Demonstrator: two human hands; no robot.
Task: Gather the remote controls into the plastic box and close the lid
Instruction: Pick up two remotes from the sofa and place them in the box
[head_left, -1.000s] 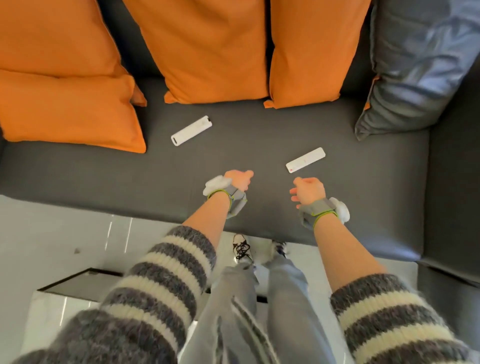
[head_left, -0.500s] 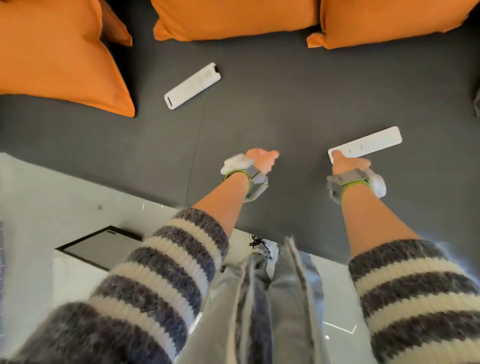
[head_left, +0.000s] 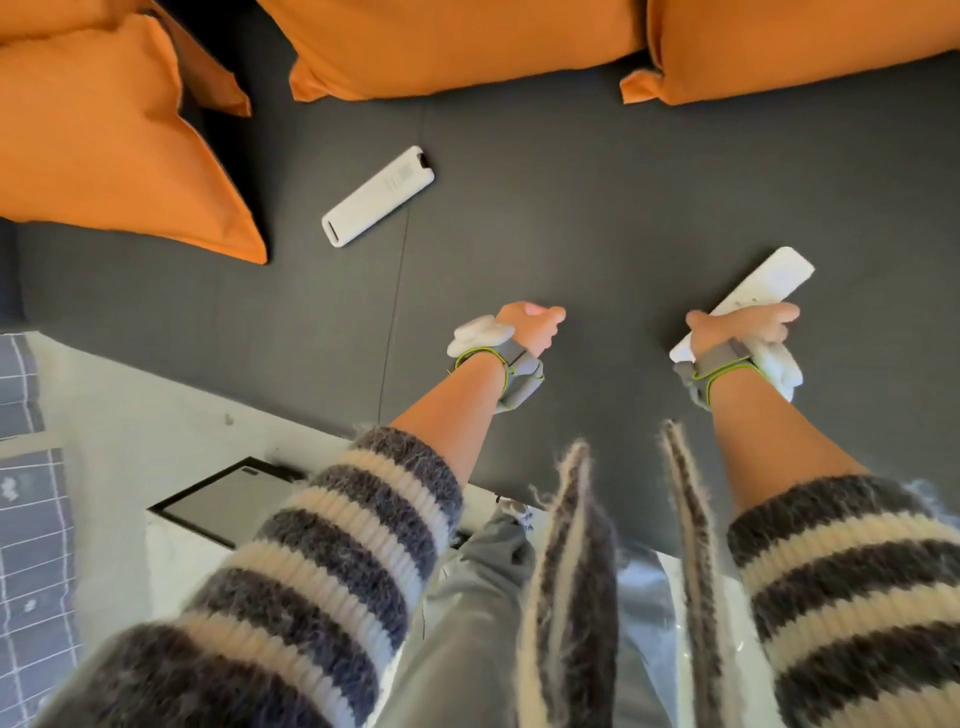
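Observation:
Two white remote controls are on the dark grey sofa seat (head_left: 571, 208). One remote (head_left: 378, 196) lies loose at the upper left, near an orange cushion. My right hand (head_left: 737, 325) is wrapped around the second remote (head_left: 763, 283), which sticks out past my fingers toward the upper right. My left hand (head_left: 530, 325) hovers over the seat in a loose fist, holding nothing, well below and right of the loose remote. No plastic box is in view.
Orange cushions (head_left: 104, 145) line the back and left of the sofa. The sofa's front edge runs diagonally across the lower left, with pale floor (head_left: 130, 441) below it, a dark-framed panel (head_left: 223, 501) and a blue checked cloth (head_left: 31, 545) at the left edge.
My right hand reached the right-hand remote and closed around it. The camera moved in closer over the sofa. My left hand stayed a loose fist.

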